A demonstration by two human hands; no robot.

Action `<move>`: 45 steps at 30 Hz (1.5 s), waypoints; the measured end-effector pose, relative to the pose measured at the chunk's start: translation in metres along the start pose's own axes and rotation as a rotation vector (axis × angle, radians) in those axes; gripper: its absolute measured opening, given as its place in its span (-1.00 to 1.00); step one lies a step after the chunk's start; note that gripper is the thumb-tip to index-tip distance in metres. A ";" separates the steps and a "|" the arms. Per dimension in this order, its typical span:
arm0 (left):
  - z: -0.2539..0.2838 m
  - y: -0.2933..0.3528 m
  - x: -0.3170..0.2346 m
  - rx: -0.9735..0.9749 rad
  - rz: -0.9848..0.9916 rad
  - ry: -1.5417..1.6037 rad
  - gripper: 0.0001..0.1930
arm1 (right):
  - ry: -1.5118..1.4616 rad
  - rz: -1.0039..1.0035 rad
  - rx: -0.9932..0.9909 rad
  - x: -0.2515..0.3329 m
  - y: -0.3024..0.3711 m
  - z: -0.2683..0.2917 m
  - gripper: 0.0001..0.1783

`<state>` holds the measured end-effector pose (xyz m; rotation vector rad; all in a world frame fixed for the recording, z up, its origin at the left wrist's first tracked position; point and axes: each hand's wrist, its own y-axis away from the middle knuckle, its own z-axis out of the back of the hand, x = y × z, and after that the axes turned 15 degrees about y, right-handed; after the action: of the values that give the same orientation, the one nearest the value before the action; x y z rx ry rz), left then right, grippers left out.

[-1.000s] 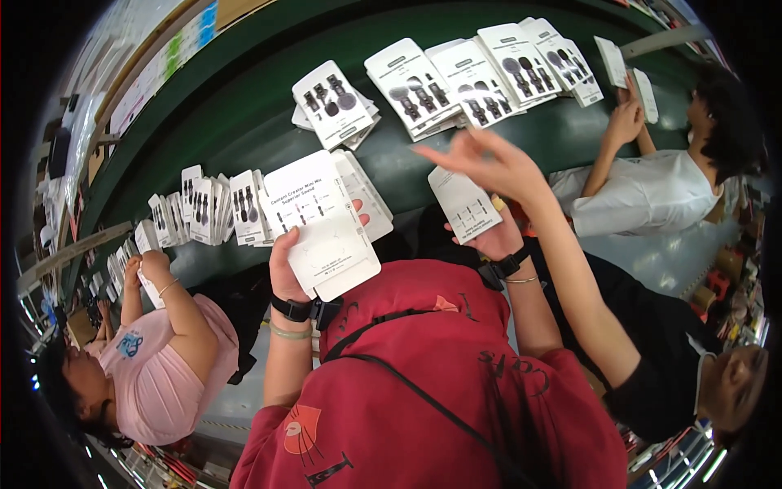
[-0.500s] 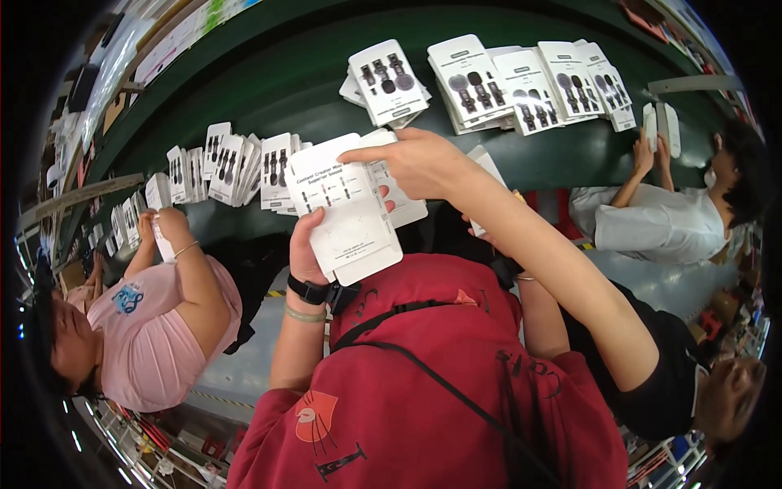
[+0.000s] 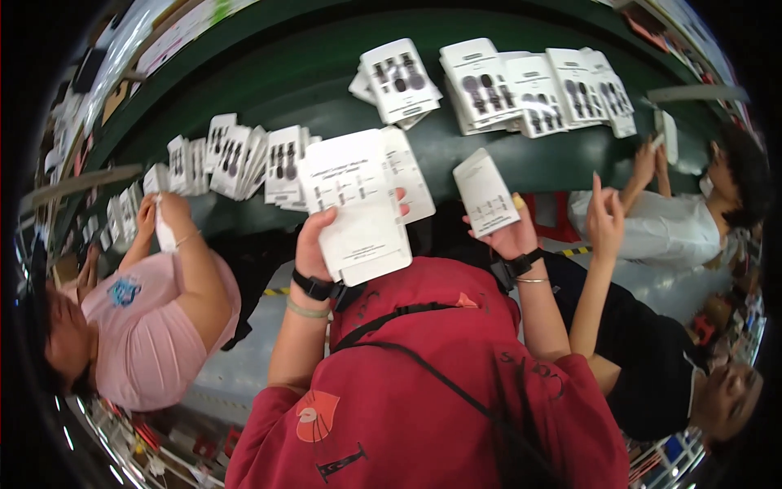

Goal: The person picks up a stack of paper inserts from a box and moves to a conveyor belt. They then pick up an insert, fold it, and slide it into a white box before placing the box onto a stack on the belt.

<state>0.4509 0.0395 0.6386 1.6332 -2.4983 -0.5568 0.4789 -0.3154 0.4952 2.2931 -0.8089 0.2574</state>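
Note:
My left hand (image 3: pixel 313 244) grips flat white printed boxes (image 3: pixel 358 220), with the thumb on the near face and fingertips showing at the right edge. Another white box (image 3: pixel 407 173) fans out behind them. In my right hand (image 3: pixel 515 235) is a single thin white box (image 3: pixel 486 194), tilted, with small dark pictures near its lower end. Beyond my hands, a pile of white boxes (image 3: pixel 401 80) with dark microphone-like pictures lies on the dark green table (image 3: pixel 301 81).
More box piles stand at the far right (image 3: pixel 481 85) and along the left (image 3: pixel 236 163). A co-worker in black, at my right, holds up a bare hand (image 3: pixel 605 216). Co-workers in pink (image 3: pixel 155 326) and white (image 3: pixel 660 224) handle boxes on either side.
The black-clad co-worker's hand has drawn back right from the boxes in my left hand. My right hand and its box, earlier mostly hidden behind that arm, now show fully.

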 end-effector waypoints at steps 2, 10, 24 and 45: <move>0.002 0.003 0.002 -0.009 0.003 0.023 -0.06 | 0.018 0.001 -0.010 -0.001 -0.001 0.000 -0.20; -0.009 0.001 0.009 0.017 0.055 -0.048 -0.04 | 0.002 0.087 0.001 -0.006 0.004 0.009 -0.21; -0.015 -0.013 0.009 -0.008 0.061 -0.078 -0.04 | -0.012 0.473 0.092 0.044 0.086 -0.039 -0.23; -0.026 -0.018 0.018 0.042 0.153 -0.168 -0.04 | -0.120 0.220 -0.158 -0.020 0.067 0.011 -0.23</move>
<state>0.4662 0.0106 0.6539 1.4471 -2.7432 -0.6517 0.4214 -0.3520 0.5157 2.0885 -1.1052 0.1480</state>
